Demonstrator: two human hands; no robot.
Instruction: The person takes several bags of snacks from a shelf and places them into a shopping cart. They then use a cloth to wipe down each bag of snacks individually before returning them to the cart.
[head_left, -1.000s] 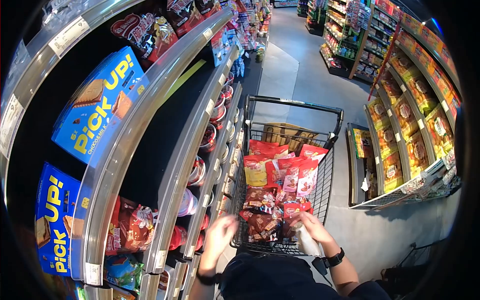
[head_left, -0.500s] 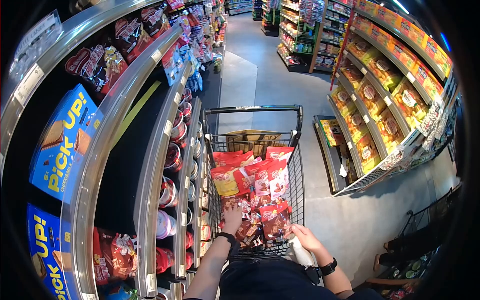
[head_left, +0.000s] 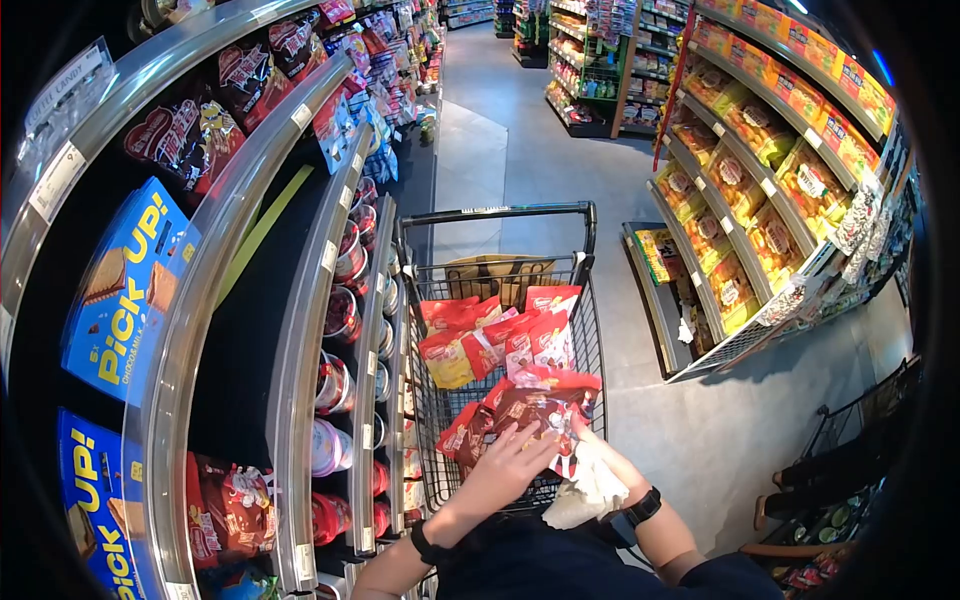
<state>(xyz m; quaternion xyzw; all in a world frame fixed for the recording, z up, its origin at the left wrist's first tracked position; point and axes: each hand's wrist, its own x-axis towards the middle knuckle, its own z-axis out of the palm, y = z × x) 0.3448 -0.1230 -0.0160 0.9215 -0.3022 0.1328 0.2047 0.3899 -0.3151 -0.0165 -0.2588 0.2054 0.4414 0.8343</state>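
Over the near end of a black wire cart (head_left: 598, 345), my left hand (head_left: 510, 462) lies with fingers spread against brown and red candy bags (head_left: 535, 408). My right hand (head_left: 603, 460) is closed around a crumpled white cloth or tissue (head_left: 583, 492), with its fingertips at the right edge of the same bags; part of its grip is hidden. Farther up in the cart lie red and yellow bags (head_left: 450, 358) and red and pink bags (head_left: 545, 338).
Shelves with tubs (head_left: 335, 383), candy bags and blue boxes (head_left: 130, 290) rise close on the left. A slanted rack of yellow packs (head_left: 770, 245) stands to the right. At the lower right, a person's dark-clothed legs (head_left: 835, 470) show beside another cart.
My left hand has moved right from the cart's left side onto the bags. The brown bags have shifted up and bunched together. More of the white cloth shows at my right hand.
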